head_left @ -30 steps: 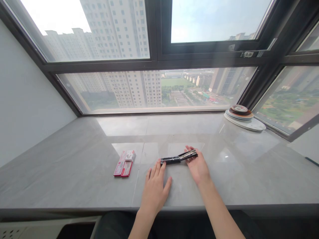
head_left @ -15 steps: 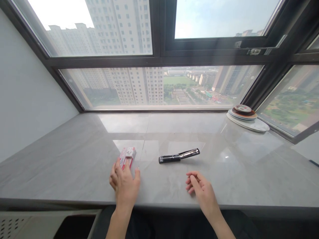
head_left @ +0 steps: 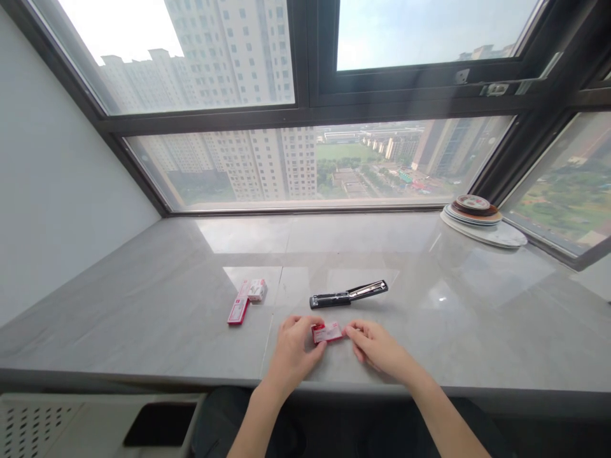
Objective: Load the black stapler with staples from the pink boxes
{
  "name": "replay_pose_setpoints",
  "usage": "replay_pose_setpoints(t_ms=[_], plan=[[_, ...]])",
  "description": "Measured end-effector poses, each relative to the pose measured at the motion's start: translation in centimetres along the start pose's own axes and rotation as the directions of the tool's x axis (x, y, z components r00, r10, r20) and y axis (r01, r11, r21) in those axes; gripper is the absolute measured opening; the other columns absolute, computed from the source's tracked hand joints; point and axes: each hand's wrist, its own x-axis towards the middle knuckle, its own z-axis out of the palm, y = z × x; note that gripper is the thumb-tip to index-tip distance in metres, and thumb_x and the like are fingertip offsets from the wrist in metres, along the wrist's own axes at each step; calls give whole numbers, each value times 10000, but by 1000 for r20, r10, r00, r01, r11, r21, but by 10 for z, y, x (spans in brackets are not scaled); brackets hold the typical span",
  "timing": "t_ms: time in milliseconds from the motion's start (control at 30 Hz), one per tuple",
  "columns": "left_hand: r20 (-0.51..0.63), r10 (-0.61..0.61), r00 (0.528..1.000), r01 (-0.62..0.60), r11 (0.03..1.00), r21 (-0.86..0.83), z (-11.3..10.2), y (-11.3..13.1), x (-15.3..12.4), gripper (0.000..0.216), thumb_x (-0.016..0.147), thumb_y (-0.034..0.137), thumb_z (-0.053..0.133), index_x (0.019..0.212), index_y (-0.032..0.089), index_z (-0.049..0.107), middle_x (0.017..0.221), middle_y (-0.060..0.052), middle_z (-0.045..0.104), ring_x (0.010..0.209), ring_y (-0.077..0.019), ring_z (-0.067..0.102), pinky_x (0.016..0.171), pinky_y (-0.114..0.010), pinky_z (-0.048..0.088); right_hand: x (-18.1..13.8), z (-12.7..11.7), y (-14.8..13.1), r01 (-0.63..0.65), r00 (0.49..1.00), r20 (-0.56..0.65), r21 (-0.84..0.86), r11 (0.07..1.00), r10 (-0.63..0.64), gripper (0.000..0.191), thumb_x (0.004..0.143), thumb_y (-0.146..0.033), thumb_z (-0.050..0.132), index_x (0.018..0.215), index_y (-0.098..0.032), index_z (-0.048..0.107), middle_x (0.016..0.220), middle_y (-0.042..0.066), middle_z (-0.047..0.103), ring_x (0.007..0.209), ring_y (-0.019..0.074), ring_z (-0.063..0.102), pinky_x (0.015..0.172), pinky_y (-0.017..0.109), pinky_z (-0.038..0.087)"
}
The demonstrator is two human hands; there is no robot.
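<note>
Head view. A: Hands?

B: Left hand (head_left: 293,350) has thumb and fingers closed on the left end of a small red box (head_left: 327,332). Right hand (head_left: 377,346) has its fingertips pinched on the right end. The box sits low over the bench (head_left: 143,318), between the two hands; can't tell if it touches.

A: Change?

B: Half a second ago the left hand was out over the red boxes and the right lay curled and empty. Now one box has come in between the hands. Two boxes left (head_left: 245,300), well off to the left hand's outer side.

A: Stapler?

B: The black stapler (head_left: 348,294) lies swung open just beyond the fingertips, untouched. Both hands were on it a second ago.

A: Meaning?

B: Judged: work has shifted from the stapler to the box, with both hands on it.

A: Else?

B: Stack of plates (head_left: 477,216) far beyond the right hand, by the window (head_left: 305,159).
</note>
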Motion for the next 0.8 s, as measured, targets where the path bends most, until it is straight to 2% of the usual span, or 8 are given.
replay_pose_setpoints(t_ms=[167,400,500,567,633,700,800], plan=[[72,51,996,-44,995,-87,13,10,15,439,815,243,779,1232,338,676,1157,-17,709,1152,-242,621,1074,-414,462,7,-14,0,-17,1000,-17,26,1000,17,450,922,-631,580,872,-184,598,472,-77,477,414,73,304,438,205,176],[67,27,997,-16,985,-170,16,2,13,408,809,223,782,1192,321,679,1156,-19,703,1118,-233,630,1031,-387,486,10,-52,13,-80,997,-11,-181,980,80,434,919,-601,597,848,-173,587,472,-64,485,420,78,316,455,230,167],[58,31,998,-20,984,-177,16,2,14,405,805,211,764,1185,323,677,1144,-16,709,1103,-235,634,1019,-386,488,7,-63,11,-112,993,-65,-300,947,97,382,947,-544,565,868,-171,594,488,-57,497,433,89,359,469,237,193],[57,32,998,-22,986,-167,15,2,14,450,799,218,758,1225,331,666,1136,-16,712,1106,-243,632,1015,-391,487,4,-64,1,-104,989,-141,-418,902,49,306,936,-478,586,893,-177,617,524,-47,530,470,105,425,492,239,233],[60,38,997,-29,987,-157,14,3,15,517,794,224,756,1284,343,642,1133,-15,715,1116,-250,627,1029,-401,477,0,-58,-15,-35,976,-197,-549,835,-88,226,915,-417,611,913,-197,659,582,-33,581,537,124,501,532,243,277],[65,47,997,-36,988,-153,14,3,16,561,792,222,749,1322,355,622,1136,-9,720,1125,-253,624,1042,-408,466,-1,-45,-33,68,963,-155,-654,753,-222,177,901,-388,624,900,-239,719,645,-21,638,605,138,555,569,251,300],[65,51,997,-40,986,-163,14,2,16,609,783,208,744,1352,369,598,1149,1,725,1130,-250,622,1051,-409,458,5,-23,-53,150,957,-42,-774,616,-285,148,863,-331,655,816,-298,791,725,-3,720,690,166,616,599,276,286]])
